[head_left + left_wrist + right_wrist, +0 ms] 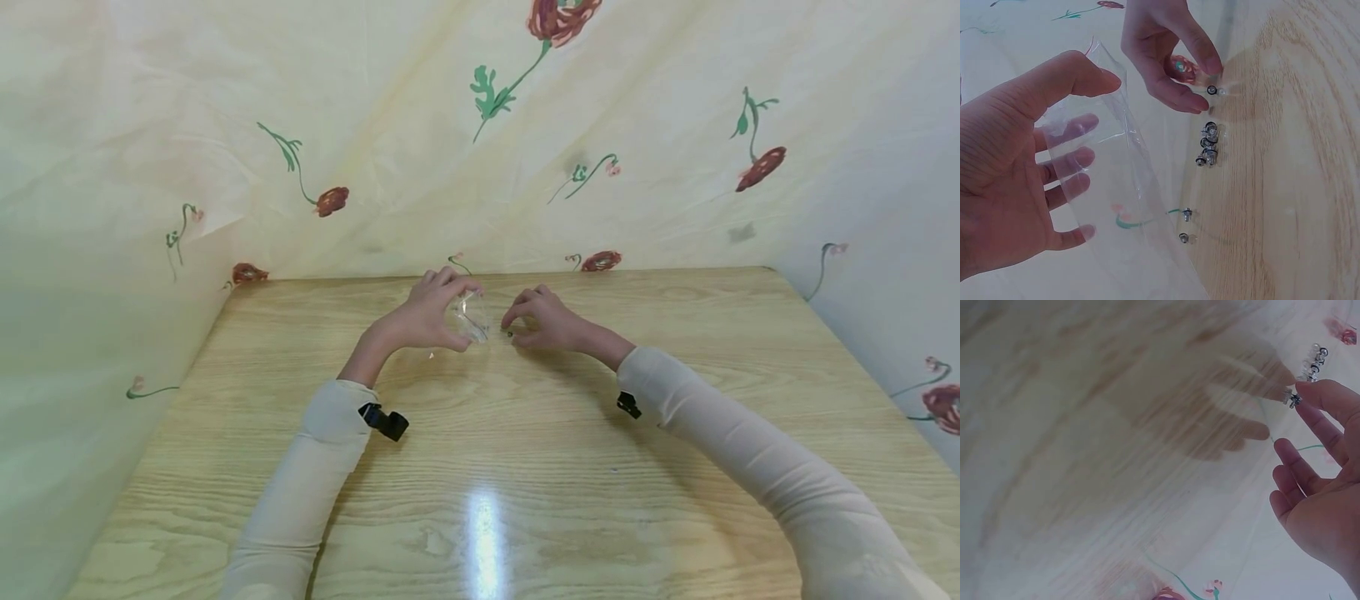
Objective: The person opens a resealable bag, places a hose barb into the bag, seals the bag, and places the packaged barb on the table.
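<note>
My left hand [431, 312] holds a clear plastic bag [472, 317]. In the left wrist view its thumb lies against the bag [1129, 150] near the top, and the other fingers show through the film. To the right of the bag, my right hand [546, 321] has thumb and forefinger on either side of a small metal fitting [1212, 90] with a black ring. A gap shows between those fingertips in the left wrist view. The right wrist view has the fitting [1293, 399] right at the fingertips, the other fingers loosely bent.
A short row of similar fittings [1209, 144] lies on the wood-grain table [480, 425] near the right hand. Two loose ones [1187, 214] sit closer to the bag's lower part. Flower-printed cloth [420, 167] rises behind the table's far edge and along its sides.
</note>
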A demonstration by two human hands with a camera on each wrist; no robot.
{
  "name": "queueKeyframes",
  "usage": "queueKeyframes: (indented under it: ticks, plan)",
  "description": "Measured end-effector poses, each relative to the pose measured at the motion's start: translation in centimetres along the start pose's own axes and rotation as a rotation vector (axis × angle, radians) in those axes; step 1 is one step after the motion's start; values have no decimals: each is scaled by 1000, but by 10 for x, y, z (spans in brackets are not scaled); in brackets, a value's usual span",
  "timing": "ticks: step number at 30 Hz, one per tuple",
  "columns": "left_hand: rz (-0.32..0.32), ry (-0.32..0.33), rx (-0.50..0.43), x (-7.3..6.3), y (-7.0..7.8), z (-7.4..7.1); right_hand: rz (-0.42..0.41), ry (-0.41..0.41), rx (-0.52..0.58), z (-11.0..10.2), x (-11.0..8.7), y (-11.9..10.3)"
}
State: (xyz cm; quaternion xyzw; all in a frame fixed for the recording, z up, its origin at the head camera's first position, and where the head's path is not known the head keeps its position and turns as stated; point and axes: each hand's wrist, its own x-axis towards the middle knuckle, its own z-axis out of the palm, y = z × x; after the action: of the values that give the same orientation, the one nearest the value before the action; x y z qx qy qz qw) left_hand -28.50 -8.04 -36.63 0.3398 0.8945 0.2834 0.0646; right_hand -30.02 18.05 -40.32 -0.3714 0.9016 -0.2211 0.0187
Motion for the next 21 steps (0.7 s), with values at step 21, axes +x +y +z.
queueKeyframes:
  ticks: [21]
  plan:
    - [-1, -9, -8, -1, -1, -1, 17, -58, 11, 2, 7, 4]
